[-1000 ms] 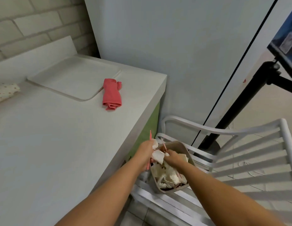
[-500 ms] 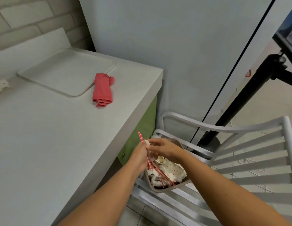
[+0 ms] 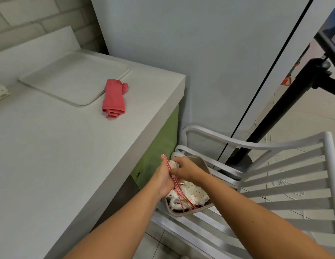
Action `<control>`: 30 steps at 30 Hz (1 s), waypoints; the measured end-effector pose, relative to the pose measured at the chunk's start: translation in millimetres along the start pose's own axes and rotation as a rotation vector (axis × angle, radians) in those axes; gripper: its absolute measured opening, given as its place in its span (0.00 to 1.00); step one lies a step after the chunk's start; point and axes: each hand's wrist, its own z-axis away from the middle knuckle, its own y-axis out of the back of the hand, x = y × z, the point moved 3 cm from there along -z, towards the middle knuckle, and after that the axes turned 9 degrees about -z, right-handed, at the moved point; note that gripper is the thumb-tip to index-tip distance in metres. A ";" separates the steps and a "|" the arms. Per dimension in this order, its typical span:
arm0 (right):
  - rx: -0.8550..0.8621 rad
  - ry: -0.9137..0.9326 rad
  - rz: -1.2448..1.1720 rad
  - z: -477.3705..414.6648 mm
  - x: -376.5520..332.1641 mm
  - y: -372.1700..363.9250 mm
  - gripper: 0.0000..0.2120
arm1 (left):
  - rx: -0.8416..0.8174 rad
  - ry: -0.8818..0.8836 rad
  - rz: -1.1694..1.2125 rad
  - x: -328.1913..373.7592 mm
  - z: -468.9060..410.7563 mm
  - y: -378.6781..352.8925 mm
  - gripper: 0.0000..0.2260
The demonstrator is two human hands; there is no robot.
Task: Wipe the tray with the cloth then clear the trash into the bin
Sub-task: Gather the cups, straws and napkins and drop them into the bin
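1. Hands: both are over the bin, touching each other above its near-left part.
2. Left hand: fingers curled round a bunch of red-and-white striped straws. The upper ends stick out above the hand; the lower ends slant down into the bin.
3. Right hand: fingers curled, pinching a white paper wad right against the straws. Exact finger contact is partly hidden by the hand itself.
4. Bin: tan, rounded corners, standing on the slatted seat of a white chair just beside the bench edge.
5. Trash in the bin: crumpled white paper and a dotted piece, under the straws.
6. Tray: pale, flat on the far part of the bench, nothing on it.
7. Cloth: red, bunched lengthwise, on the bench and touching the tray's near right corner.
8. A dotted scrap lies at the left frame edge on the bench, apart from the tray.
9. A black stand leans behind the chair, its base on the tiled floor.
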 end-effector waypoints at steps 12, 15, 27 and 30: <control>-0.151 -0.361 0.180 -1.2 37.3 -6.2 0.28 | 0.218 -0.138 -0.515 14.0 10.5 31.9 0.28; -0.172 -0.306 0.253 -3.9 10.9 -0.6 0.19 | 0.221 -0.218 -0.534 20.3 16.2 34.9 0.26; -0.197 0.053 0.281 6.5 -142.4 -19.9 0.08 | 0.316 -0.881 -0.381 91.0 91.7 68.5 0.13; -0.198 0.121 0.248 11.7 -177.0 -45.1 0.10 | 0.398 -0.950 -0.319 105.4 114.9 102.0 0.14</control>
